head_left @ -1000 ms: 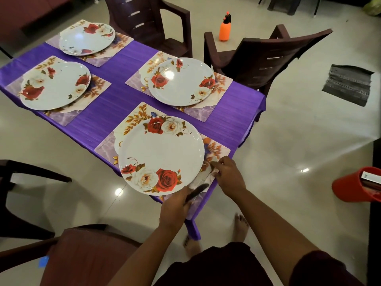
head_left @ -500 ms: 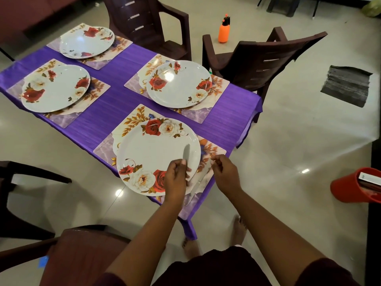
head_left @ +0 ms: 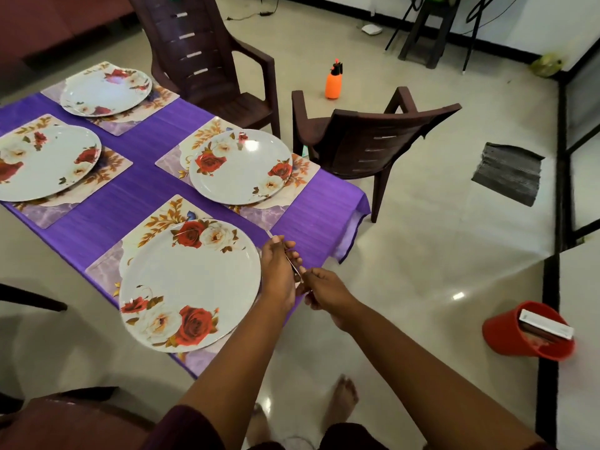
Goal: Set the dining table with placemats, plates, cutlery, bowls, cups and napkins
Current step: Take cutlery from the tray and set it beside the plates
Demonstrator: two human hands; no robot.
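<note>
The knife (head_left: 293, 266) lies just beside the right rim of the near plate (head_left: 191, 284), over the right strip of the near placemat (head_left: 156, 222); its long axis runs from the near right to the far left, roughly along the table's short edge; only a thin, pale, metallic sliver of it shows between the two hands, so which end is blade and which is handle cannot be told

The near plate is round, flat and glossy white, printed with red and cream roses at its far and near rims; the placemat under it is rectangular, with gold leaves and a pale marbled purple corner; three more plates of the same pattern sit on matching placemats: one across the table (head_left: 240, 167), one at far left (head_left: 45, 162), one at the far corner (head_left: 105, 91); the tablecloth (head_left: 136, 190) is purple with a fine streaked weave and hangs over the table's edge

The left hand (head_left: 279, 271) has its fingers curled and pinches the far part of the knife, thumb tip raised; the right hand (head_left: 328, 292) has its fingers curled inward and pinches the near end; the two hands sit just beside each other, the left one touching the plate's rim

Dark brown moulded plastic chairs (head_left: 373, 141) with slotted backs stand at the table
</note>
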